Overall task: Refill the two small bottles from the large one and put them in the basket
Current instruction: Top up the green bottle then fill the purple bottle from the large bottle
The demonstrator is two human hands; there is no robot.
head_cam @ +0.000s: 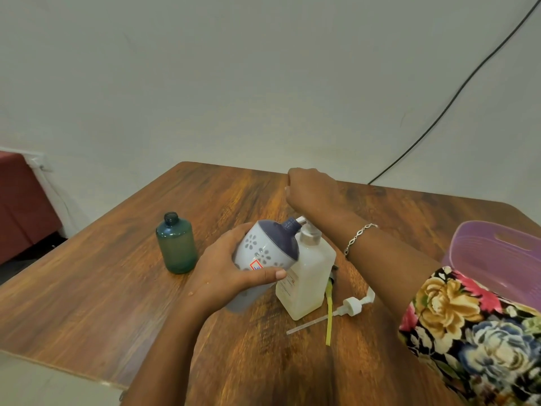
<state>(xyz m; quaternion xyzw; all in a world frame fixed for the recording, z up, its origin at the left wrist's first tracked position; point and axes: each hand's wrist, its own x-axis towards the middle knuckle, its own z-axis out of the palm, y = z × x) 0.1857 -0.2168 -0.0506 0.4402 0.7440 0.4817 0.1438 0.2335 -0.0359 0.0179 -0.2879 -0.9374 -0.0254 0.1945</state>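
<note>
My left hand (228, 276) grips a small white bottle with a flower pattern and a dark blue top (268, 247). The bottle is tilted, its open neck right at the nozzle of the large clear pump bottle (307, 276), which stands in the middle of the table. My right hand (307, 186) is over the pump head with its back to me. Its wrist lies above the pump and its fingers are curled out of sight. A small green bottle (177, 244) stands upright and uncapped to the left. The purple basket (480, 244) sits at the right edge.
A loose white pump with its long tube (351, 307) lies on the wooden table (117, 288) in front of the large bottle, beside a yellow strip (329, 317). A black cable (439, 112) runs down the wall behind. My flowered sleeve (468, 332) covers part of the basket.
</note>
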